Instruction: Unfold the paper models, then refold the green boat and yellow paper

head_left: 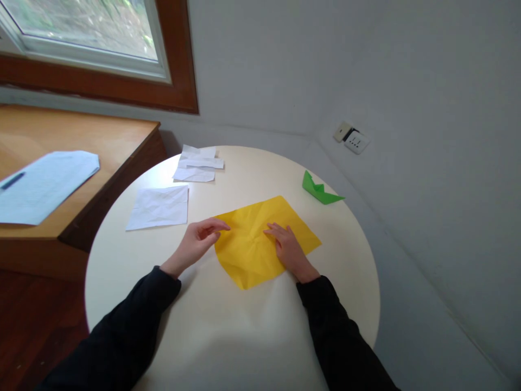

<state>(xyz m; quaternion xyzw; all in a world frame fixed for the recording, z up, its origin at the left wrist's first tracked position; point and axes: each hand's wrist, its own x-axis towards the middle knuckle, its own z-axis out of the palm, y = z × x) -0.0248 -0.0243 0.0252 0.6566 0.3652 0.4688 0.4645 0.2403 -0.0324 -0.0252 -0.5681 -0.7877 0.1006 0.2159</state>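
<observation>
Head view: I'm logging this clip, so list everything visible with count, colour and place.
yellow paper: 1, yellow, creased, flat at table centre
green paper boat: 1, green, far right of table
white sheets: about 4, white, far left of table
round table: 1, cream
wooden desk: 1, brown, left
light-blue papers: 1 stack, on desk
wall socket: 1, white
window: 1, top left
left hand: at paper's left edge
right hand: flat on paper

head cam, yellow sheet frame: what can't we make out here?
Head view only:
- Yellow sheet: the part beneath the right hand is covered; the left hand hides the left edge.
- Right palm: faces down, unseen.
- Blue sheet on the desk: print too small; left part cut off by the frame edge.
- Green boat: far side hidden by its own folds.
</observation>
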